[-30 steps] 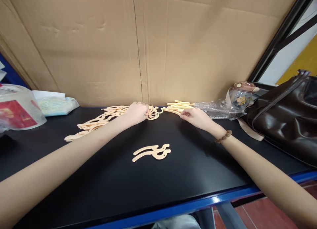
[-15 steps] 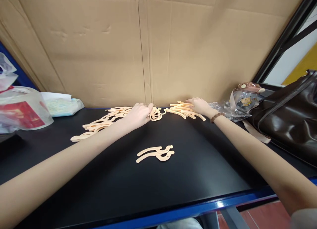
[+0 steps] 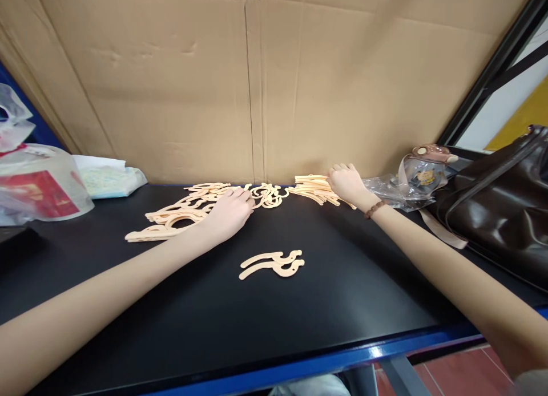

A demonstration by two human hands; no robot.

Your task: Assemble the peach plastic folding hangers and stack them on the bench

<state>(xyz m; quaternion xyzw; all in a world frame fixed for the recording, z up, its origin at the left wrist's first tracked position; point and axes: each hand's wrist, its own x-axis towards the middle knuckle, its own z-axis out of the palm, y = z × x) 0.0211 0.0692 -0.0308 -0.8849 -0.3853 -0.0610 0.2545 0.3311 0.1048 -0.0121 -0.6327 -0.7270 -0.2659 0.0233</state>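
Note:
My left hand (image 3: pixel 233 213) is closed beside a heap of peach plastic folding-hanger pieces (image 3: pixel 177 214). Its fingertips reach the curled hook ends (image 3: pixel 270 196) in the middle, and what they hold is hidden. At the right end of the pile of slender hanger arms (image 3: pixel 314 190), my right hand (image 3: pixel 346 182) has its fingers curled round the tip of an arm. Two matching hanger pieces (image 3: pixel 272 265), each with a curved arm and a rounded end, lie side by side on the black tabletop nearer to me.
A cardboard panel (image 3: pixel 192 99) stands along the back. To the left are a plastic-wrapped roll (image 3: pixel 47 182) and a soft packet (image 3: pixel 111 180). On the right are a clear bottle (image 3: pixel 423 170), crumpled clear plastic (image 3: pixel 385 192) and a dark leather bag (image 3: pixel 500 207). A blue edge (image 3: pixel 342 356) borders the table's front.
My left hand has drawn back from the hook ends, slightly left and toward me, uncovering more of them. My right hand's fingers have curled in more at the arms' tips.

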